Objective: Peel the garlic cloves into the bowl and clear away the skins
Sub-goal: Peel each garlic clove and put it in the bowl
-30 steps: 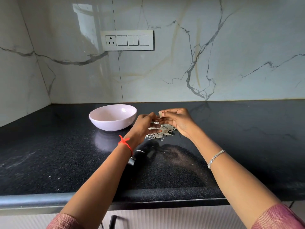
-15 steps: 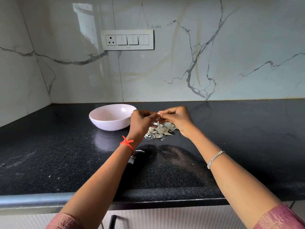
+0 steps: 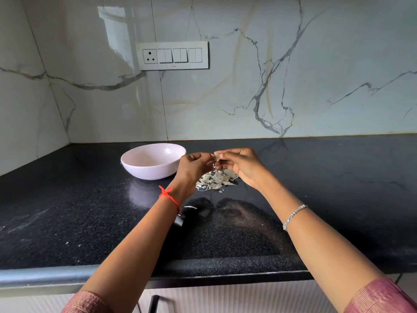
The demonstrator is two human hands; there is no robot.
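Just above the counter, a small pale garlic clove [image 3: 216,157] was held in the air between 2 hands. The left hand [image 3: 191,168] pinched it with curled fingertips from one side, and the right hand [image 3: 241,164] pinched it from the other, its remaining fingers bent. Directly beneath the clove lay a loose pile of skins [image 3: 216,180] on the black counter [image 3: 338,188]. To the left of the pile, near the left hand, stood a pale bowl [image 3: 146,171]; whether it held anything could not be told. 1 stray flake [image 3: 190,207] lay closer to the counter's front edge. A red thread [image 3: 168,195] circled the left wrist and a silver bracelet [image 3: 294,216] the right. A switch plate [image 3: 173,55] sat on the marble wall [image 3: 293,86] behind.
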